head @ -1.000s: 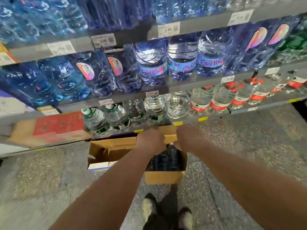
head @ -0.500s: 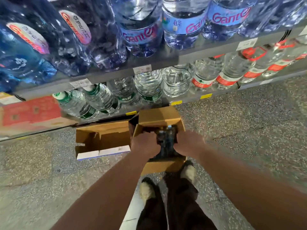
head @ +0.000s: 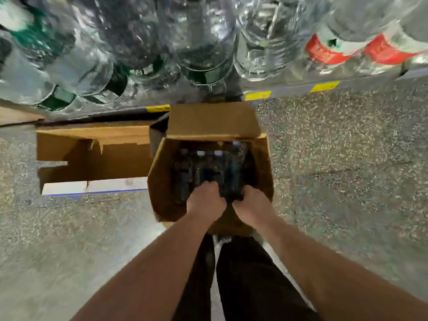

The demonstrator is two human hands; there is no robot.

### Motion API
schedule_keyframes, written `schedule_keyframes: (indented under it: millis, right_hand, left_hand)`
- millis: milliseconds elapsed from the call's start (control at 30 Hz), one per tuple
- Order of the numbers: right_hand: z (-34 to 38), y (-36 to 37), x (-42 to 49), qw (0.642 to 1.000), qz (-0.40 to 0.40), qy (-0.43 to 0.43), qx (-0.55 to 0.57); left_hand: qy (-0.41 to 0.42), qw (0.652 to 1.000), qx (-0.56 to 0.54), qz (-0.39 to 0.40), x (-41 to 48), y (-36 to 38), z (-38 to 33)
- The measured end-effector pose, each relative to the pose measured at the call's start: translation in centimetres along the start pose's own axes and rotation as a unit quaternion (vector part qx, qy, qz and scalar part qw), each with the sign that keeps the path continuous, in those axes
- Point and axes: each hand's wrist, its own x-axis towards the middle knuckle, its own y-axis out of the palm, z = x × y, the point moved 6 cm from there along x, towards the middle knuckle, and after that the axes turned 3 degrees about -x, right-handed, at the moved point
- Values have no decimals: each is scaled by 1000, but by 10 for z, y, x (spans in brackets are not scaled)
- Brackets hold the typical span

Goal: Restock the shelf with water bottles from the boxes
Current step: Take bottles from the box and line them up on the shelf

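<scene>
An open cardboard box (head: pixel 162 181) stands on the floor in front of my feet, its far flap (head: pixel 213 121) folded back towards the shelf. Dark water bottles (head: pixel 203 163) stand packed inside it. My left hand (head: pixel 205 202) and my right hand (head: pixel 253 205) reach into the near end of the box side by side. Their fingers curl round a dark bottle (head: pixel 231 181) between them. Motion blur hides exactly how each finger lies. The bottom shelf (head: pixel 289 85) runs just behind the box.
A second open box (head: pixel 92 158) lies on its side, touching the left of the first one. Green-labelled bottles (head: pixel 111 84) and red-labelled bottles (head: pixel 324 52) fill the bottom shelf. Speckled floor spreads right and left. My legs in dark trousers (head: pixel 243 274) stand below the box.
My hands left the box's far flap and went down into the box onto the bottles. The view dropped closer to the box and the bottom shelf.
</scene>
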Motion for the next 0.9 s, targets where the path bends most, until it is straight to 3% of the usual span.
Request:
schedule_keyframes:
  millis: [267, 400, 567, 767, 900]
  right_hand:
    - [-25, 74, 130, 987, -62, 8, 151]
    - [-38, 101, 153, 981, -76, 46, 174]
    - [-56, 110, 177, 917, -22, 174, 358]
    - [-67, 109, 182, 918, -36, 213, 333]
    - [-68, 98, 186, 917, -111, 185, 336]
  left_hand:
    - [1, 981, -191, -21, 106, 93, 32]
    - [-10, 981, -185, -60, 126, 106, 54]
    - [-28, 978, -208, -24, 138, 97, 58]
    - [-114, 958, -263, 18, 156, 95, 59]
    - [-182, 902, -385, 66, 176, 106, 53]
